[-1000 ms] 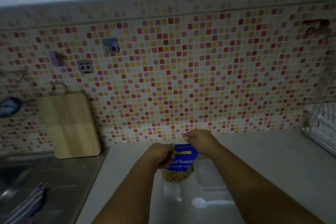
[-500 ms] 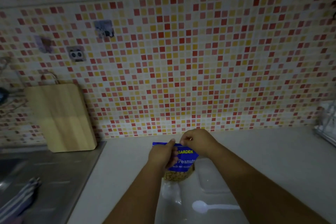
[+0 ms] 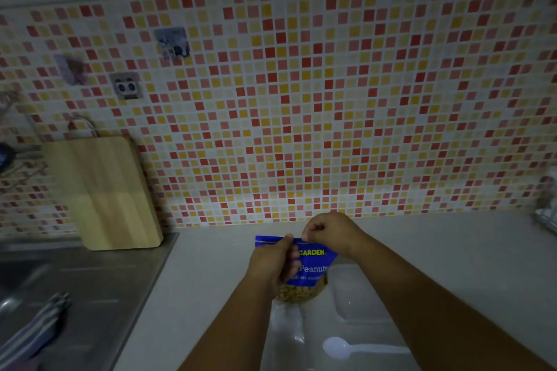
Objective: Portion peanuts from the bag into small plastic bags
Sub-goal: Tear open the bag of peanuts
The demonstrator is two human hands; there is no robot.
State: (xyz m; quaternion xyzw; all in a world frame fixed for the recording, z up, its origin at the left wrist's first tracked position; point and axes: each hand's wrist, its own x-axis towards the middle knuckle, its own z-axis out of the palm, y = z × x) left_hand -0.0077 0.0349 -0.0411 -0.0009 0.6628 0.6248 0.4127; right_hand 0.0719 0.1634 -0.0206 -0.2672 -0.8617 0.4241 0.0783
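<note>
At 6 o'clock on the worktop (image 3: 211, 265), left hand (image 3: 272, 265) and right hand (image 3: 330, 232) both pinch one peanut bag (image 3: 315, 262) along its top edge. One white spoon (image 3: 340, 348) lies nearer; bare worktop extends toward 3 o'clock.

- Left hand (image 3: 275, 262): fingers are sliding from the bag's face up to its top edge, now pinching there instead of covering the label.
- Right hand (image 3: 327, 233): fingers are closing on the top edge just beside the left thumb, knuckles lifting slightly.
- Peanut bag (image 3: 313, 265): the blue top strip is coming into view left of the hands; more of its label is showing.
- View: drifting left and down, the dish rack (image 3: 547, 217) at right is sliding almost out of frame.
</note>
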